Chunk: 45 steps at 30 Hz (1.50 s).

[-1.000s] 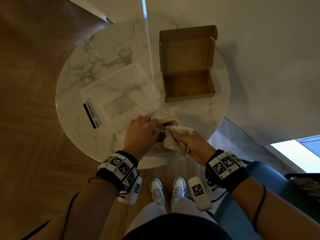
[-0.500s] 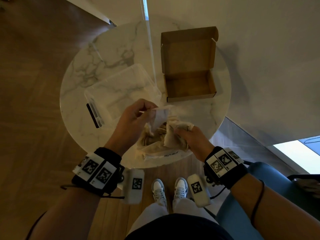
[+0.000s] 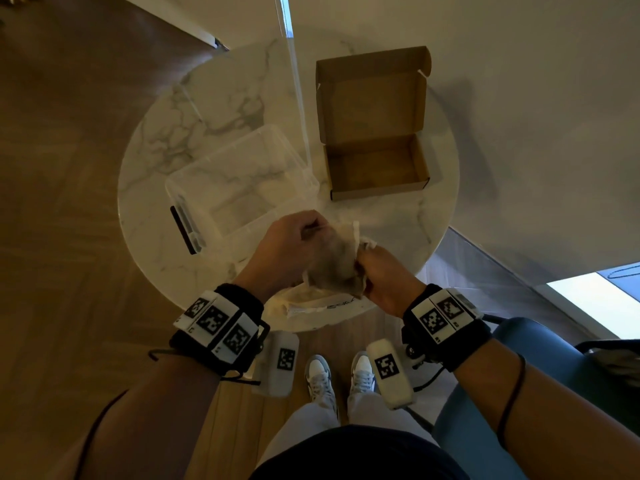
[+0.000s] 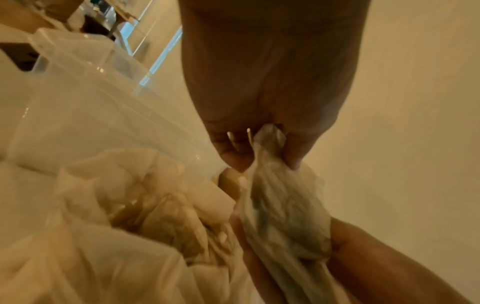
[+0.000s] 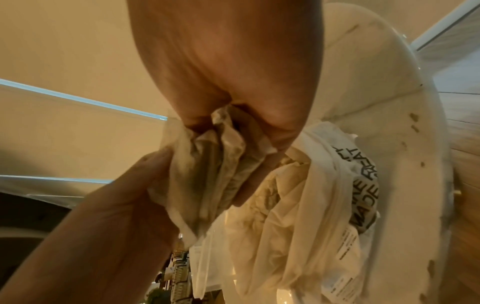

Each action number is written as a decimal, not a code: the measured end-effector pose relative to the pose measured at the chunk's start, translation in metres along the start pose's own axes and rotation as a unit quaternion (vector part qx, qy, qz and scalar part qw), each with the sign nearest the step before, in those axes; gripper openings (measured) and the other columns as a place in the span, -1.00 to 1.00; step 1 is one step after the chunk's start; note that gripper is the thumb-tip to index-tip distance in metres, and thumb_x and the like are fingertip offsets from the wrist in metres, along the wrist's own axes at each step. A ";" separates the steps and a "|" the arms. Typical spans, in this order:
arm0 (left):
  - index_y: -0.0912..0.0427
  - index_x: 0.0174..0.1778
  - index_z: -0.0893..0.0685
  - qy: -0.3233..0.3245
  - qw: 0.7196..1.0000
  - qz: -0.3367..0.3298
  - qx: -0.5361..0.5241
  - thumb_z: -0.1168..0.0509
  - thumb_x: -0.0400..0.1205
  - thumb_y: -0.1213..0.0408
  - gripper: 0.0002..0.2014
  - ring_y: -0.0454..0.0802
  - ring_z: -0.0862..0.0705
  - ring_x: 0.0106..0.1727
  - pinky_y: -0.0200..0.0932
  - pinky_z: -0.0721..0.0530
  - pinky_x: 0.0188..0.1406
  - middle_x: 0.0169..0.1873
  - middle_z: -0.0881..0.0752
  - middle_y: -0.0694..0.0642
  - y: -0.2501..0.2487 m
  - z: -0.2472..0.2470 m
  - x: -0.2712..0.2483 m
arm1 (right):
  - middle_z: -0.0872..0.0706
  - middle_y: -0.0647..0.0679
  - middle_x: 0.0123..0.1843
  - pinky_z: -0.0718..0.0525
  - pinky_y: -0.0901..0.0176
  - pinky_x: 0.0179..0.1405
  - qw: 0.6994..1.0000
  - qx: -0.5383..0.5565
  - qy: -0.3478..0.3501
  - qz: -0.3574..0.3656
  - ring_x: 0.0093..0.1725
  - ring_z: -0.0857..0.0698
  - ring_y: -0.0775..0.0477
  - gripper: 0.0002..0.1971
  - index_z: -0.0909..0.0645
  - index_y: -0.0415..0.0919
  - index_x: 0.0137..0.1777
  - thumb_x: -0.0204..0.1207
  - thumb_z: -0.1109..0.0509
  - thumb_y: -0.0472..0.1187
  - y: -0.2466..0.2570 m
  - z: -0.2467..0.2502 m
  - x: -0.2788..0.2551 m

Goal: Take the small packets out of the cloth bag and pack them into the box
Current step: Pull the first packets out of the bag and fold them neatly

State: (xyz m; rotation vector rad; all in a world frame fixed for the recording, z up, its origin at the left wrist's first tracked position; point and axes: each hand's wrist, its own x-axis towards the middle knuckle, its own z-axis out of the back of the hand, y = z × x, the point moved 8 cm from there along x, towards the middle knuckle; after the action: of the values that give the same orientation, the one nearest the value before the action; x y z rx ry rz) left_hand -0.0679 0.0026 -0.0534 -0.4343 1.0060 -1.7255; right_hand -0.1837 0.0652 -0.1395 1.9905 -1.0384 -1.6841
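Since half a second ago our left hand (image 3: 291, 244) has drawn a wad of thin, crinkled translucent packets (image 3: 337, 268) up out of the cream cloth bag with black lettering (image 3: 311, 301), and our right hand (image 3: 382, 275) has left the bag's rim to close on the wad's other end. Both hands now grip the packets: left thumb and fingers pinch the top, right fingers are curled round the lower part. The wad hangs above the bag, which lies slumped at the near edge of the round white marble table (image 3: 156, 161).

The open brown cardboard box (image 3: 375, 168) sits beyond, lid flap up, its tray showing nothing inside. A clear plastic tub (image 3: 239, 181) stands just left of it (not our target).

Judgement: we are mid-extraction, with packing not yet begun. To do this well:
- free the wad wholly from the bag mouth before moving it across;
- keep both ends held, since thin sachets likely slip apart;
- carry it over the tub's corner, then lower it flat into the tray;
- check the bag for stragglers (its interior is unclear in the wrist views).
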 end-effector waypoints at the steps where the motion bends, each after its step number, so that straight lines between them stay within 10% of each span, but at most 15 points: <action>1: 0.06 -0.22 -0.67 -0.008 0.999 0.001 -0.032 -0.26 0.68 0.28 -0.83 -0.23 -0.61 -0.26 -0.36 -0.52 -0.23 -0.32 -0.69 -0.09 -0.001 0.007 0.001 | -0.68 -0.41 0.18 -0.65 0.07 -0.13 1.000 0.003 0.007 0.004 -0.22 -0.64 -0.03 -0.65 -0.46 -0.52 0.35 0.66 -0.18 -0.30 0.002 0.000 0.001; 5: 0.06 -0.25 -0.65 0.018 0.986 -0.009 -0.165 -0.23 0.71 0.32 -0.77 -0.14 -0.58 -0.27 -0.20 -0.54 -0.15 -0.36 -0.64 -0.06 -0.012 0.031 0.001 | -0.73 -0.10 -0.17 -0.75 0.23 -0.23 0.997 0.056 0.039 0.033 -0.19 -0.72 -0.01 -0.77 -0.61 -0.32 0.11 0.70 -0.13 -0.29 0.013 -0.003 -0.004; 8: -0.02 -0.25 -0.67 0.094 0.993 -0.008 -0.064 -0.27 0.69 0.21 -0.80 -0.13 -0.63 -0.23 -0.12 -0.57 -0.10 -0.32 -0.68 -0.10 -0.022 0.015 0.000 | -0.75 -0.10 -0.34 -0.69 0.26 -0.47 0.994 0.092 0.050 0.031 -0.38 -0.74 0.02 -0.67 -0.60 -0.25 -0.13 0.73 -0.03 -0.27 0.016 -0.007 -0.004; 15: 0.09 -0.06 -0.74 -0.020 0.999 0.007 0.047 -0.31 0.66 0.15 -0.87 -0.08 -0.62 -0.03 -0.28 -0.49 -0.07 -0.08 -0.69 0.03 -0.010 -0.009 0.006 | -0.66 -0.30 0.33 -0.52 -0.14 0.41 0.977 0.165 0.137 -0.004 0.35 -0.62 -0.24 -0.26 -0.56 -0.23 0.36 0.54 0.04 0.35 0.013 -0.023 -0.005; 26: 0.05 -0.07 -0.72 -0.133 0.978 0.084 -0.135 -0.32 0.66 0.13 -0.89 -0.11 -0.58 -0.25 -0.15 -0.58 -0.17 -0.27 -0.68 -0.04 0.027 0.016 0.006 | -0.77 -0.17 0.09 -0.75 0.21 -0.08 0.986 0.059 0.115 0.102 0.06 -0.77 -0.03 -0.74 -0.60 -0.28 0.28 0.66 -0.24 -0.26 0.028 -0.006 -0.007; 31: 0.19 -0.22 -0.74 -0.033 0.977 0.205 0.038 -0.37 0.61 0.14 -0.80 0.04 -0.64 -0.31 -0.10 -0.57 -0.27 -0.38 -0.70 0.09 0.079 0.012 0.004 | -0.72 -0.28 0.22 -0.76 0.18 0.00 0.992 0.046 0.059 0.105 0.14 -0.74 -0.10 -0.68 -0.56 -0.33 0.36 0.65 -0.26 -0.24 0.020 0.014 0.005; 38: 0.00 0.05 -0.74 0.007 0.962 0.112 0.247 -0.27 0.62 0.12 -0.82 0.11 -0.72 -0.18 -0.06 -0.67 -0.27 -0.18 -0.76 0.10 0.062 -0.019 0.010 | -0.70 -0.39 0.22 -0.66 -0.19 0.26 0.996 -0.034 -0.012 0.081 0.19 -0.72 -0.30 -0.65 -0.58 -0.36 0.32 0.63 -0.31 -0.16 0.002 0.025 0.016; 45: 0.10 0.05 -0.72 0.006 0.928 0.083 0.363 -0.15 0.66 0.22 -0.77 0.20 -0.71 -0.17 -0.04 -0.56 -0.34 -0.15 -0.73 0.15 0.067 -0.022 0.010 | -0.73 -0.31 0.22 -0.66 -0.09 0.24 0.996 -0.032 -0.012 0.079 0.23 -0.71 -0.24 -0.68 -0.61 -0.31 0.31 0.61 -0.34 -0.21 -0.001 0.028 0.016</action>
State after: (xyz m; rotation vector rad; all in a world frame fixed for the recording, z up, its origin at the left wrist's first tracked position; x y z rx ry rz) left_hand -0.0473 -0.0045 -0.1216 0.1398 0.3381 -1.7996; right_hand -0.2097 0.0604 -0.1581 1.8023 -1.1058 -1.6402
